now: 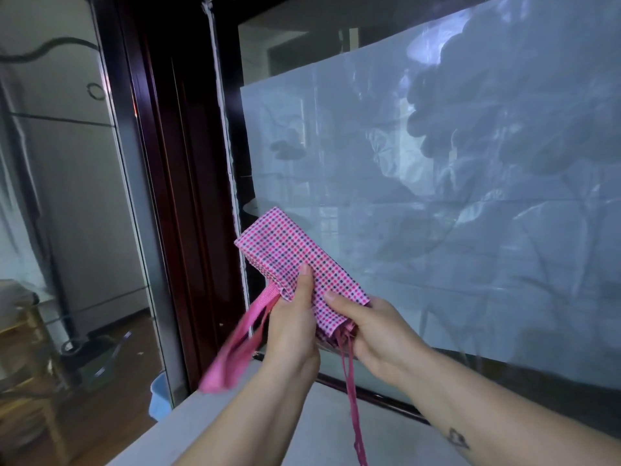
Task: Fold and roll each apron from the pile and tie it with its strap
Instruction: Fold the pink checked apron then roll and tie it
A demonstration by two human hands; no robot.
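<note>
A pink checked apron (285, 250), folded into a narrow roll, is held up in the air in front of a window. My left hand (292, 327) grips its lower left side, thumb pressed flat on the cloth. My right hand (373, 327) grips the bottom right end, thumb on top. A wide pink strap (235, 351) hangs blurred from the left side. A thin pink tie string (354, 408) dangles from the bottom end down past my right wrist.
A grey table top (235, 428) lies below my arms. Behind stands a window covered with pale film (437, 196) in a dark wooden frame (174, 163). A blue bucket (159, 395) and a wooden stool (30, 341) stand on the floor at the left.
</note>
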